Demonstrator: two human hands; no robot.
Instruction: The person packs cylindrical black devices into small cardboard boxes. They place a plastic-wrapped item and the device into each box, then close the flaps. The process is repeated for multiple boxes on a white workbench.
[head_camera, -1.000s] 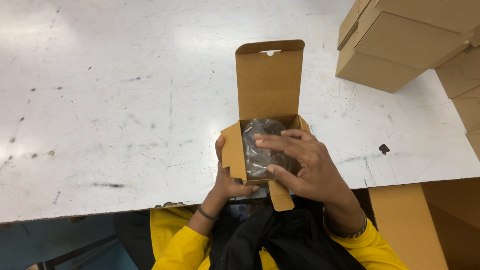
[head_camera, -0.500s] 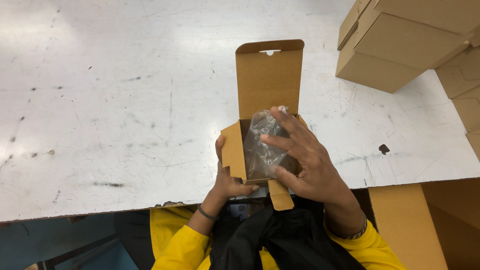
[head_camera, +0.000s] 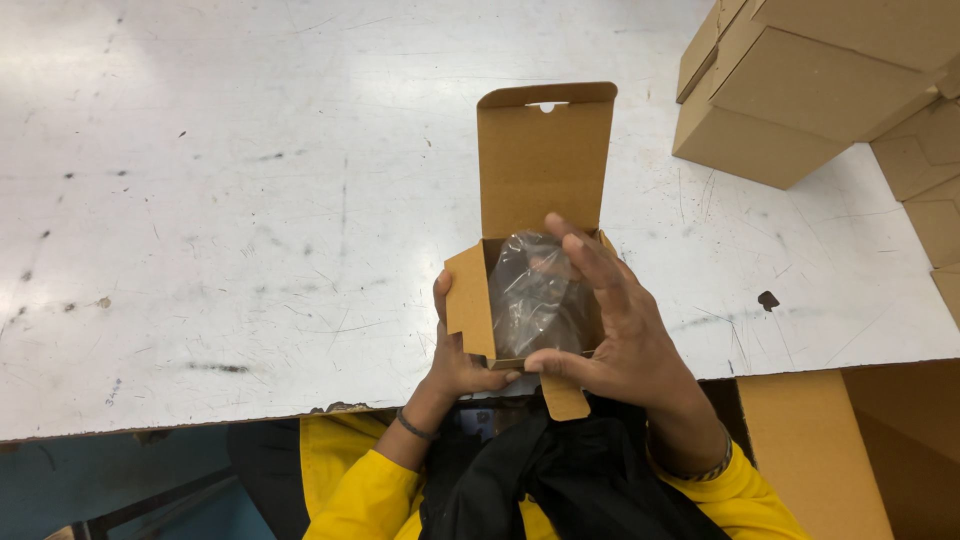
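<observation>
A small open cardboard box (head_camera: 470, 300) stands at the near edge of the white table (head_camera: 230, 220), its lid flap (head_camera: 543, 160) upright. My left hand (head_camera: 455, 360) grips the box from below and on its left side. Inside lies a dark item wrapped in a clear plastic bag (head_camera: 530, 295). My right hand (head_camera: 615, 320) rests over the box's right side, fingers stretched onto the bag and thumb at the front flap.
Several closed cardboard boxes (head_camera: 800, 90) are stacked at the far right of the table. A larger open carton (head_camera: 830, 450) stands beside me at the lower right. The table surface is scratched and spotted.
My right hand's fingers have straightened and shifted right, uncovering more of the plastic bag, which now sits lower in the box. The left hand keeps its hold.
</observation>
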